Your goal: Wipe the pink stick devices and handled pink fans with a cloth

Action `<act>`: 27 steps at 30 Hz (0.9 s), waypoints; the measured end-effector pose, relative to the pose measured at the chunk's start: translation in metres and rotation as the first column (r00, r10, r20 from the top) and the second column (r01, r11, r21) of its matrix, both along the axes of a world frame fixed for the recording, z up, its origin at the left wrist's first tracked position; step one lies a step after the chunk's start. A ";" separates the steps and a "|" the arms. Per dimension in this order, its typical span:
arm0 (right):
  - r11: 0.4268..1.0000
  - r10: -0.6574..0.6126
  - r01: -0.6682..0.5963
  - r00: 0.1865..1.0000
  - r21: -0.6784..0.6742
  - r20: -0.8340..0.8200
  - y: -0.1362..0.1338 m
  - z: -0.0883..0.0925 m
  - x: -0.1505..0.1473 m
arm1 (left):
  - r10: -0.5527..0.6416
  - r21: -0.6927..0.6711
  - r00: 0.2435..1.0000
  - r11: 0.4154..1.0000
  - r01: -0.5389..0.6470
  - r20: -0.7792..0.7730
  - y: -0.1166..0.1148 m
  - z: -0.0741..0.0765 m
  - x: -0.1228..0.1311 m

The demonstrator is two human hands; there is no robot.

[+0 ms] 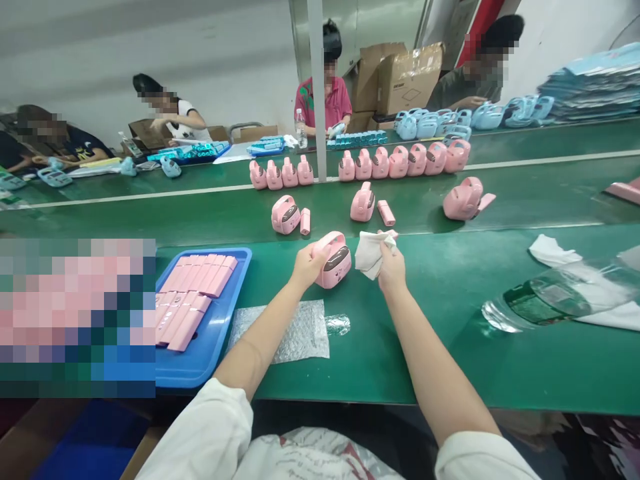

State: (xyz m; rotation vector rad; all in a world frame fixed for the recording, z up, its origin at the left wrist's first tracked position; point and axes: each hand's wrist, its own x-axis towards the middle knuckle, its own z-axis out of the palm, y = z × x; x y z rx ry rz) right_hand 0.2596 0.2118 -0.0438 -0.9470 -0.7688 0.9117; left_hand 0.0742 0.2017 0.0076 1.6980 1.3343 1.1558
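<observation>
My left hand (306,268) is closed around the handle side of a pink handbag-shaped device (336,268) with a dark oval window, which it holds above the green table. To its right, my right hand (391,267) pinches a folded white cloth (371,253). A bit of pink shows behind the fingers of that hand, but what it belongs to is hidden. Beyond my hands stand two similar pink devices (286,215), each with a pink rectangular block (305,221) beside it. Below my left hand lies a sheet of bubble wrap (300,337).
At left is a blue tray (220,353) of pink blocks. A tipped clear bottle (545,303) and white cloths (555,252) lie at right. Pink devices (399,162) line the belt, another (463,200) nearer. Co-workers sit opposite among blue devices (427,125); a post (317,87) stands midway.
</observation>
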 end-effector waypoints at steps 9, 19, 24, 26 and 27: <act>0.883 0.255 -0.450 0.699 0.133 0.668 -0.052 -0.011 -0.074 | 0.128 -0.057 0.970 0.991 -0.118 0.205 -0.020 -0.022 -0.033; 0.850 0.014 -0.490 0.387 0.192 0.922 -0.047 -0.011 -0.065 | 0.139 -0.051 0.951 0.990 -0.130 0.277 -0.016 -0.025 -0.036; 0.907 0.029 -0.385 0.459 0.170 0.888 -0.051 -0.008 -0.068 | 0.177 -0.096 0.941 0.983 -0.156 0.288 -0.017 -0.024 -0.035; 0.892 0.049 -0.425 0.436 0.157 0.899 -0.051 -0.009 -0.070 | 0.168 -0.068 0.947 0.986 -0.155 0.274 -0.017 -0.025 -0.035; 0.873 0.063 -0.463 0.419 0.153 0.906 -0.051 -0.011 -0.070 | 0.167 -0.055 0.945 0.986 -0.158 0.279 -0.016 -0.026 -0.036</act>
